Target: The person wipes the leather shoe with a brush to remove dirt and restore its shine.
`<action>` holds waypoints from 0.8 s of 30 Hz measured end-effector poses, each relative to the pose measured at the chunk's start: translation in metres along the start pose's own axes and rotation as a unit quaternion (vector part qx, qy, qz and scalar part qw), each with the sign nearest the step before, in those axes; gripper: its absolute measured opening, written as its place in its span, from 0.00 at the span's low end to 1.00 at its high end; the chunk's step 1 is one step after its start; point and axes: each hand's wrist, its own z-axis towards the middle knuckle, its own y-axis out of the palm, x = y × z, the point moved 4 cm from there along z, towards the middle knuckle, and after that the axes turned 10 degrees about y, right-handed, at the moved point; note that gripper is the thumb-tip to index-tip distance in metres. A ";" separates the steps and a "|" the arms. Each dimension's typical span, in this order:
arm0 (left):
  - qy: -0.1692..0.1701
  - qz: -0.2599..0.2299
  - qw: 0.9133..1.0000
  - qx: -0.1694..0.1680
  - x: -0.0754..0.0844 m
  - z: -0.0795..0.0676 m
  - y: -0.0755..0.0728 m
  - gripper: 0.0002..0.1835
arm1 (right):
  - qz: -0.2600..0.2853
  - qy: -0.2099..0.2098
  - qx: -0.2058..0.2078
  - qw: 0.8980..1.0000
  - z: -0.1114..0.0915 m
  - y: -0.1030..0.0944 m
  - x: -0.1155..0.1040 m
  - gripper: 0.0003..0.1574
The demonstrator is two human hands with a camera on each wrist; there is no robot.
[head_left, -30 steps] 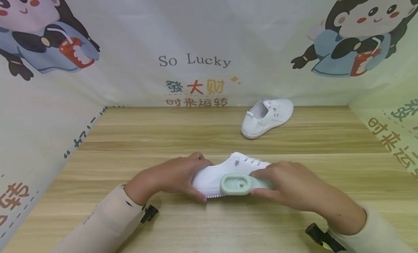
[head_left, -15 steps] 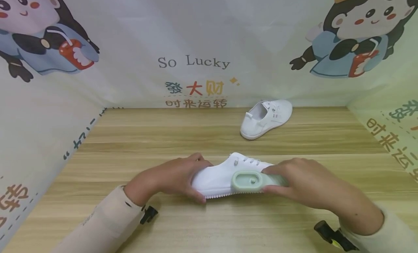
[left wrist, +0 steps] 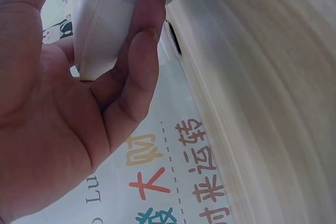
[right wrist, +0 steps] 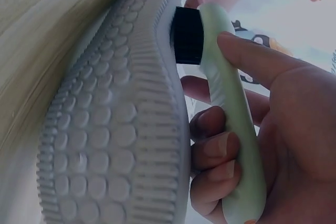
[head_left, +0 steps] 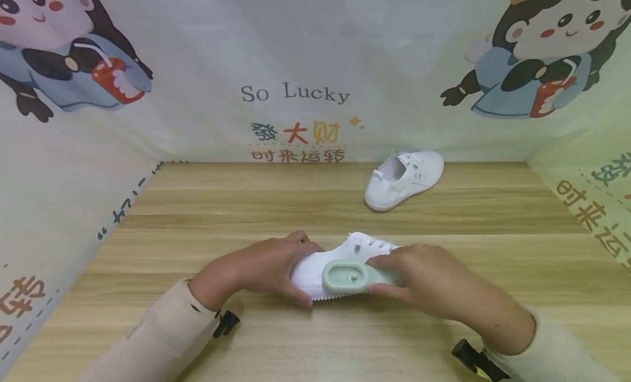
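Observation:
A white lace-up shoe (head_left: pixel 311 273) is tipped on the table, its studded sole (right wrist: pixel 105 124) filling much of the right wrist view. My left hand (head_left: pixel 268 269) grips it by the heel, with curled fingertips (left wrist: pixel 144 61) around the heel in the left wrist view. A pale green shoe brush (head_left: pixel 345 277) lies against the shoe's near side. My right hand (head_left: pixel 419 275) holds its handle, fingers wrapped round it and thumb along the back. In the right wrist view the brush's dark bristles (right wrist: pixel 189 35) meet the side just above the sole.
A second white shoe (head_left: pixel 404 179) sits at the back of the wood-grain table (head_left: pixel 197 206), close to the printed backdrop cloth (head_left: pixel 296 42). The cloth also rises along the left and right sides.
My right hand has slid the brush along the shoe's side, first toward the toe, then back left toward the heel. The left hand and both shoes hold their places.

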 end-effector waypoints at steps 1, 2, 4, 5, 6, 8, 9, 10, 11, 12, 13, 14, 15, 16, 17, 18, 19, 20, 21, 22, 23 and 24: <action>-0.001 0.000 1.000 0.000 0.000 0.000 0.000 0.46 | -0.001 -0.001 0.000 1.000 0.001 0.001 -0.001 0.18; -0.001 -0.001 1.000 0.000 0.000 0.000 -0.001 0.46 | -0.002 -0.002 0.001 1.000 0.002 0.001 -0.003 0.18; -0.001 -0.001 1.000 0.000 0.000 0.000 -0.001 0.45 | -0.004 -0.003 0.002 1.000 0.003 0.001 -0.004 0.18; -0.001 -0.001 1.000 0.001 0.000 0.001 -0.001 0.45 | -0.005 -0.002 0.002 1.000 0.003 0.001 -0.005 0.19; -0.001 -0.003 1.000 0.001 0.000 0.001 -0.002 0.45 | -0.006 -0.002 0.003 1.000 0.003 0.001 -0.005 0.19; 0.001 -0.003 1.000 0.000 -0.001 0.001 -0.001 0.45 | -0.007 -0.001 0.003 1.000 0.003 0.001 -0.004 0.18; 0.002 -0.004 1.000 0.000 -0.001 0.001 0.000 0.45 | -0.008 0.000 0.002 1.000 0.002 0.001 -0.004 0.18; 0.002 -0.004 1.000 -0.001 -0.001 0.001 0.000 0.45 | -0.008 0.001 0.002 1.000 0.001 0.000 -0.003 0.19; 0.003 -0.003 1.000 -0.001 -0.001 0.001 0.001 0.46 | -0.009 0.002 0.003 1.000 0.000 0.000 -0.002 0.19; 0.002 -0.001 1.000 -0.001 -0.002 0.001 0.001 0.46 | -0.010 0.006 0.004 1.000 -0.001 -0.001 0.000 0.20; 0.002 0.001 1.000 -0.001 -0.002 0.001 0.001 0.46 | -0.011 0.010 0.004 1.000 -0.002 -0.001 0.001 0.20; 0.001 0.002 1.000 -0.001 -0.002 0.001 0.001 0.46 | -0.012 0.016 0.003 1.000 -0.003 -0.003 0.003 0.21; 0.000 0.001 1.000 -0.001 -0.002 0.001 0.001 0.46 | -0.011 0.022 0.002 1.000 -0.004 -0.004 0.005 0.22; -0.001 0.001 1.000 -0.001 -0.001 0.001 0.000 0.46 | -0.011 0.028 0.001 1.000 -0.005 -0.006 0.007 0.23; -0.002 0.001 1.000 -0.001 -0.001 0.001 0.000 0.46 | -0.011 0.034 0.000 0.999 -0.006 -0.007 0.009 0.23; -0.004 0.001 1.000 -0.001 -0.001 0.000 -0.001 0.46 | -0.011 0.039 -0.001 0.999 -0.007 -0.008 0.011 0.24; -0.004 -0.001 1.000 -0.001 -0.001 0.000 0.000 0.46 | -0.011 0.041 -0.002 0.999 -0.009 -0.009 0.012 0.24; -0.006 -0.004 1.000 -0.002 -0.002 0.000 0.000 0.46 | -0.010 0.044 -0.003 0.999 -0.010 -0.009 0.014 0.24; -0.007 -0.006 1.000 -0.002 -0.002 0.000 0.000 0.46 | -0.010 0.047 -0.003 0.999 -0.011 -0.010 0.016 0.25; -0.007 -0.007 1.000 -0.003 -0.002 0.000 0.001 0.46 | -0.010 0.051 -0.004 0.999 -0.013 -0.011 0.018 0.26; -0.009 -0.009 1.000 -0.004 -0.002 0.000 0.001 0.46 | -0.010 0.053 -0.005 0.999 -0.015 -0.011 0.020 0.26; -0.009 -0.011 1.000 -0.004 -0.002 0.000 0.002 0.46 | -0.010 0.059 -0.006 0.998 -0.016 -0.012 0.022 0.27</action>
